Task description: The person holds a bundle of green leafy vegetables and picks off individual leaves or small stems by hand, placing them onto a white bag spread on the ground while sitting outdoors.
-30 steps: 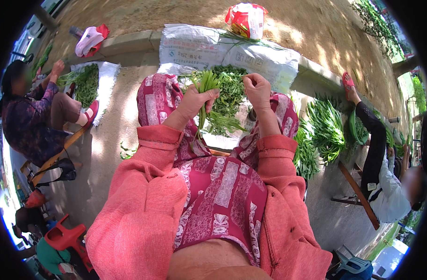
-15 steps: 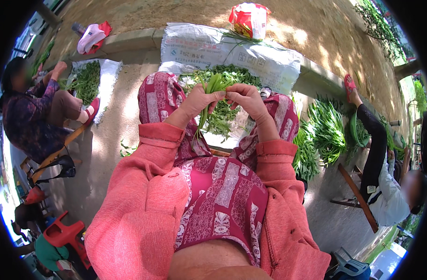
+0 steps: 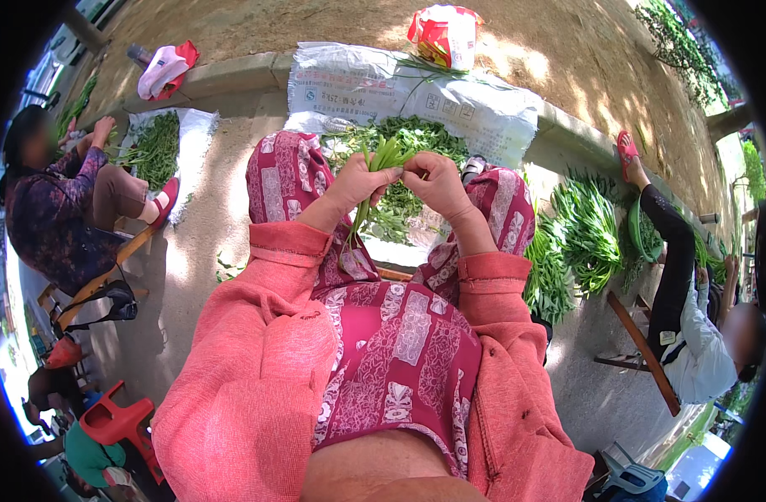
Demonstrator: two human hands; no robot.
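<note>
My left hand (image 3: pixel 357 182) is closed around a bunch of green leafy stems (image 3: pixel 387 155), held above my knees. The cut-looking pale ends point up and away, and thin leaves hang below the fist. Right beside the bunch, my right hand (image 3: pixel 436 181) is pinched, its fingertips close to my left thumb. Whatever lies between those fingertips is too small to make out. Past my hands, a heap of loose picked greens (image 3: pixel 421 134) lies on a white woven sack (image 3: pixel 349 84) spread on the ground.
A red and white bag (image 3: pixel 446 38) stands beyond the sack. To my right lie bundles of long greens (image 3: pixel 588 234) and a green basket (image 3: pixel 642 230). One person (image 3: pixel 65 192) sits at left by another pile of greens (image 3: pixel 154 151); another person (image 3: pixel 701 351) sits at right.
My right hand has drawn its fingers in to a tighter pinch beside the bunch. My left hand keeps its hold in nearly the same place. The person at left has lowered their hands slightly.
</note>
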